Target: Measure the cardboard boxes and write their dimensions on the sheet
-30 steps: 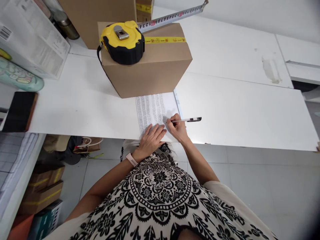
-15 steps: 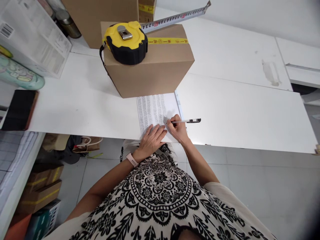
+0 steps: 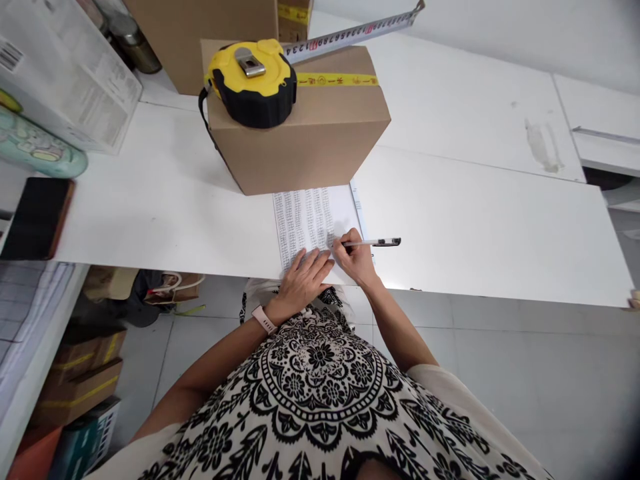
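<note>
A sheet of paper [image 3: 303, 223] covered in columns of small handwriting lies at the front edge of the white table. My left hand [image 3: 306, 279] rests flat on its lower part, fingers spread and holding nothing. In my right hand [image 3: 356, 259] is a pen [image 3: 383, 242], its tip down at the right-hand column and its black end pointing right. Behind the paper stands a cardboard box [image 3: 310, 157] that hides the sheet's far end. A yellow and black tape measure [image 3: 257, 83] sits on top of that box, its blade drawn out to the upper right.
The white table [image 3: 480, 227] stretches right. At the left edge are a dark phone [image 3: 37, 219], a mint patterned case [image 3: 43, 148] and a white package [image 3: 75, 73]. Another cardboard box [image 3: 210, 33] stands behind. Below left, taped boxes [image 3: 83, 383] are stacked on the floor.
Both hands and the pen keep nearly the same place on the paper. The view has shifted very slightly; nothing else has visibly moved.
</note>
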Motion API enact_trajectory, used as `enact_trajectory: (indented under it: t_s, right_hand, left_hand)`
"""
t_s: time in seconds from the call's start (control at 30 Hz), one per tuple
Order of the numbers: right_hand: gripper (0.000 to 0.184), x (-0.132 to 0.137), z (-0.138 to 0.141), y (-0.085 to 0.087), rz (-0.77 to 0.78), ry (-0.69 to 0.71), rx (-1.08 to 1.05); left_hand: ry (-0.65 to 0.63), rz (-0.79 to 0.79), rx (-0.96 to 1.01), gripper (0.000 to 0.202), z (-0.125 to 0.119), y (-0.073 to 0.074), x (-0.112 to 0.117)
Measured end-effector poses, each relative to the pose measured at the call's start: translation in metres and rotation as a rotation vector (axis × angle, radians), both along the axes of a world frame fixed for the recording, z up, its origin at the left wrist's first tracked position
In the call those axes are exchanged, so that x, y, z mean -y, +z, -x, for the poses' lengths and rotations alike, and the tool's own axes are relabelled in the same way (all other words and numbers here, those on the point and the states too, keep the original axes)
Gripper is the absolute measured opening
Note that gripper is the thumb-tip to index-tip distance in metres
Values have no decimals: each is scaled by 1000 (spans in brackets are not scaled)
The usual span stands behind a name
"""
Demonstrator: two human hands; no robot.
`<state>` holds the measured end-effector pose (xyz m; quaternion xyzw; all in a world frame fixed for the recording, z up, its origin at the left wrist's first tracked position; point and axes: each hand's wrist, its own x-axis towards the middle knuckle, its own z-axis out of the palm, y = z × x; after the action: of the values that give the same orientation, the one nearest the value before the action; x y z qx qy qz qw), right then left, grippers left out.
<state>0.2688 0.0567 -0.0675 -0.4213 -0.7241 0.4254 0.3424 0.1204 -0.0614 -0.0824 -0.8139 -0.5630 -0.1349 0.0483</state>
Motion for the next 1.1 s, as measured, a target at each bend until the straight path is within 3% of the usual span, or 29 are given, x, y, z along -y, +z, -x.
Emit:
enact_trajectory:
  t_s: [1.1]
  right_hand:
    - [23,-1,0,0,-42,-31,6]
  left_hand:
    - [1,-73,-22,49,0,-3,-1]
